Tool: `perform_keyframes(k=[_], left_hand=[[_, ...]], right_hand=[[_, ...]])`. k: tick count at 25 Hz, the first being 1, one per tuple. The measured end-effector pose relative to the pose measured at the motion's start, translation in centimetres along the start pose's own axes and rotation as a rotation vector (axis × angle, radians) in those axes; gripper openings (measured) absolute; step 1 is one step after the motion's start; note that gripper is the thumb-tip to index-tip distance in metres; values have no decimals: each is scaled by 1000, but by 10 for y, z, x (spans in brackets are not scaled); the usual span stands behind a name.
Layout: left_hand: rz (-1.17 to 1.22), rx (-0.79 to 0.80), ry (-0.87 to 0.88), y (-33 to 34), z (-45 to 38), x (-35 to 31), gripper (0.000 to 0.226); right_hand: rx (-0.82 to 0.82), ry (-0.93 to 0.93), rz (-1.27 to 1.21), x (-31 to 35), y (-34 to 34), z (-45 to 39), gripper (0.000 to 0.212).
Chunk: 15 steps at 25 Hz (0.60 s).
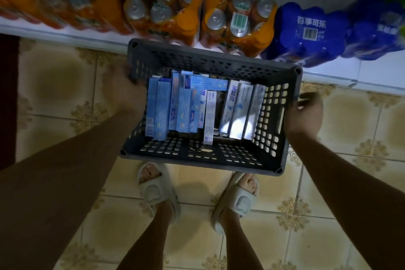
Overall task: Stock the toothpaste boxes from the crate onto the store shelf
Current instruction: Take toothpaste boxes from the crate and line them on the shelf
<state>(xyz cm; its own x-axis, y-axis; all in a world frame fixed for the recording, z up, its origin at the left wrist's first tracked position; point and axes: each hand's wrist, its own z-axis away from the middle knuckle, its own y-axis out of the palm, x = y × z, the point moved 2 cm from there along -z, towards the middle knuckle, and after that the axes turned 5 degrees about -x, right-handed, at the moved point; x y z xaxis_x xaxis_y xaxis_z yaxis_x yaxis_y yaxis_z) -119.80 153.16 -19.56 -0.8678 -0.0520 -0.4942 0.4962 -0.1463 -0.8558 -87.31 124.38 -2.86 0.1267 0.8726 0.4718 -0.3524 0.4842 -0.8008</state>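
A dark grey perforated plastic crate (203, 155) hangs above the tiled floor, in front of my feet. Inside it lie several toothpaste boxes: light blue ones (175, 105) on the left, a narrow white one in the middle, silver-grey ones (241, 112) on the right. My left hand (127, 90) grips the crate's left wall near the rim. My right hand (304, 112) is curled over the right wall by its handle slot. The fingers on both sides are partly hidden by the crate.
A low white ledge (328, 72) runs across the top, carrying shrink-wrapped packs of orange cans (236, 22) and blue cola packs (306, 33). The floor is patterned beige tile (61, 85). My feet in pale slippers (157, 190) stand just behind the crate.
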Motion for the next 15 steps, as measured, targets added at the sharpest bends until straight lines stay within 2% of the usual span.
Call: perform_keyframes(k=[1,2,4,6,8,12,15], left_hand=[[39,99,29,-37,32,-61,27],[129,181,59,-54,56,-96,22],[240,307,-28,-50,85,-121,18],[238,420,-228,-26,93,-115,20],[261,458,-311,-2,98,-103,26],[389,346,-208,25,104,-100,46],[425,392,-123,47,86,-108,59]], right_hand=[[17,-85,-15,8,6,7,25],[107,-141,-54,16,14,13,22],[325,-134,-111,33,43,29,15],[486,58,-185,43,76,38,9],[579,295,-288,45,108,45,15],[692,581,-415,51,170,46,35],[736,667,-472,51,211,41,39]])
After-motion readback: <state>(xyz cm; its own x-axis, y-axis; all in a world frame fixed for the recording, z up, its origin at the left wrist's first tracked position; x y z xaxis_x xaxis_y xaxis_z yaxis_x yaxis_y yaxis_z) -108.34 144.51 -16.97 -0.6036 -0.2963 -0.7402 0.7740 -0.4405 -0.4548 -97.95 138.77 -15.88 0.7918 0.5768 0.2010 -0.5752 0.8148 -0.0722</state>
